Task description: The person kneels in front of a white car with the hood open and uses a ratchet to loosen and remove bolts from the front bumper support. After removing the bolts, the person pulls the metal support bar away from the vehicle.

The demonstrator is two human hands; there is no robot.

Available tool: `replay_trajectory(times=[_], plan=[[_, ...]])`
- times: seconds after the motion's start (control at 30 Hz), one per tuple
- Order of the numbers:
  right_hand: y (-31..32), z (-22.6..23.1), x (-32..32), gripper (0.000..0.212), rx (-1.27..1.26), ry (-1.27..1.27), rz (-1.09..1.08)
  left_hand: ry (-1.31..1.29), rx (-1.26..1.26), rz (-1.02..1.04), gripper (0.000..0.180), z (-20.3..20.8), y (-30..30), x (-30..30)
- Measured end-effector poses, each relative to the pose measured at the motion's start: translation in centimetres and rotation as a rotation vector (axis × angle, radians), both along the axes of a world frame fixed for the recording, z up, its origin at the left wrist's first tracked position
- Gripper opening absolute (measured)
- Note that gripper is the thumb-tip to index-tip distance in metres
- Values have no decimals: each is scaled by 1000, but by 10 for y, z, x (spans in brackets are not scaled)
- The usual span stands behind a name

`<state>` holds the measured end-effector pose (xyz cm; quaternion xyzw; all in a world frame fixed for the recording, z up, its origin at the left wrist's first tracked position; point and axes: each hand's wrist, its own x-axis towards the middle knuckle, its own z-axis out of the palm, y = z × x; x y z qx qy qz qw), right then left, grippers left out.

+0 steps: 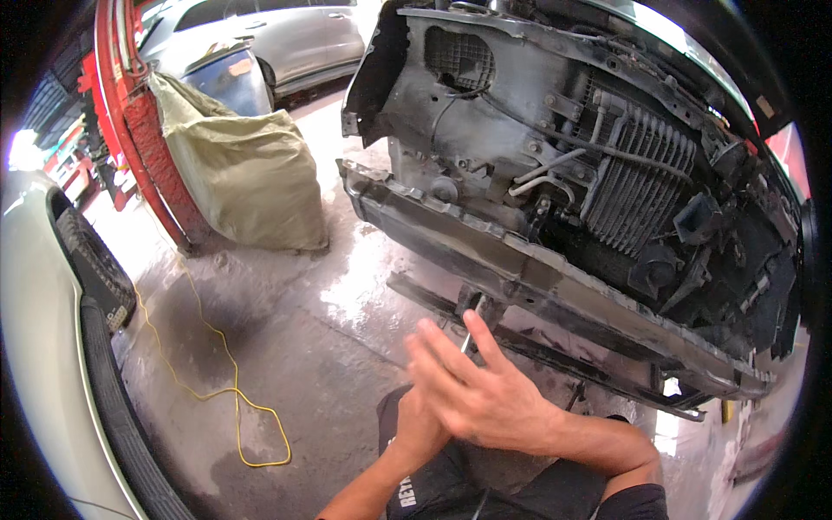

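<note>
My right hand (pixel 481 394) is held in front of my body with its fingers stretched out and somewhat blurred. Behind it, my left hand (pixel 421 426) comes up from below; the right hand covers its fingers, so I cannot tell what they hold. A thin, shiny metal rod (pixel 470 340) shows beside the right thumb and points up toward a bracket (pixel 477 302) under the car's front end. Above my hands runs the long, dusty metal bumper beam (pixel 529 270) of a car with its front stripped. Below that is a dark lower crossbar (pixel 598 378).
Inside the car's front sits a finned dark part (pixel 640 178) with hoses around it. A yellow cord (pixel 236 364) loops over the floor at left. Further left is a pale car (pixel 39 347); a large beige sack (pixel 247 178) leans by a red post (pixel 152 147). A silver car (pixel 303 43) stands behind.
</note>
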<state>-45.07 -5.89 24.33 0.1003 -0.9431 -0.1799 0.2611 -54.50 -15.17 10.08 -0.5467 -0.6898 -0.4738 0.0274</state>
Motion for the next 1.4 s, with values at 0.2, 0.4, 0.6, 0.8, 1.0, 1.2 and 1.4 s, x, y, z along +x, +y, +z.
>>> replay_trajectory(times=[0.2,0.4,0.6,0.8,1.0,1.2,1.4], plan=[[3,-1,4,25,-30,-238,-9,-433,-9,-89,44,-12,-4,0],[9,-21,10,21,-79,-82,20,-1896,268,-654,59,-30,-7,14],[-3,-60,55,22,-156,154,-210,-1770,33,-483,48,-40,-12,-8],[-15,-155,105,22,-540,150,-467,-731,12,-223,43,-42,7,-8],[1,-254,40,30,-1075,-161,-407,-17,-405,60,39,-13,3,1],[5,-207,20,39,-2145,-116,-96,-53,-268,58,44,-25,-4,-12],[20,-179,16,27,-2402,-41,-187,-306,-186,16,49,-38,-2,7]])
